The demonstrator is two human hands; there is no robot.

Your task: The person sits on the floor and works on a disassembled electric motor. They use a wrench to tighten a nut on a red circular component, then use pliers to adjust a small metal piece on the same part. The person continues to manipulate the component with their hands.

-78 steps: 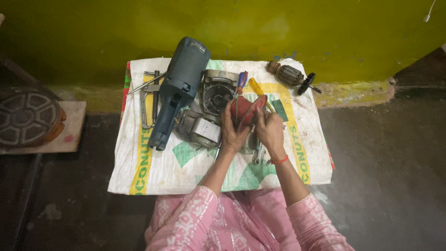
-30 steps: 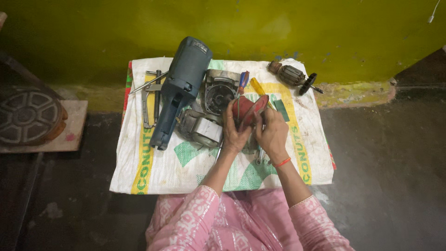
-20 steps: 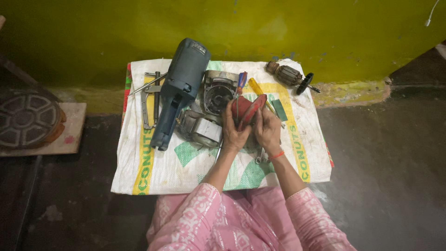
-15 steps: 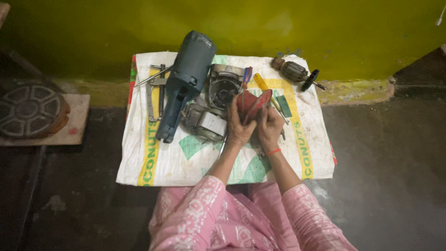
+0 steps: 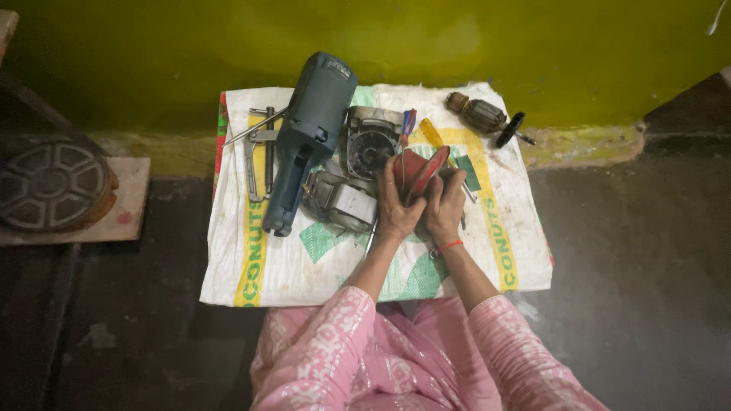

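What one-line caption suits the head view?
Both hands, left and right, hold a red cover above a sack.

Dark floor (image 5: 624,266) carries a white sack (image 5: 297,266), on it: blue-grey tool body (image 5: 308,137), metal puller (image 5: 261,148), motor housing (image 5: 369,141), stator (image 5: 339,202), armature (image 5: 478,114), screwdrivers (image 5: 426,133).
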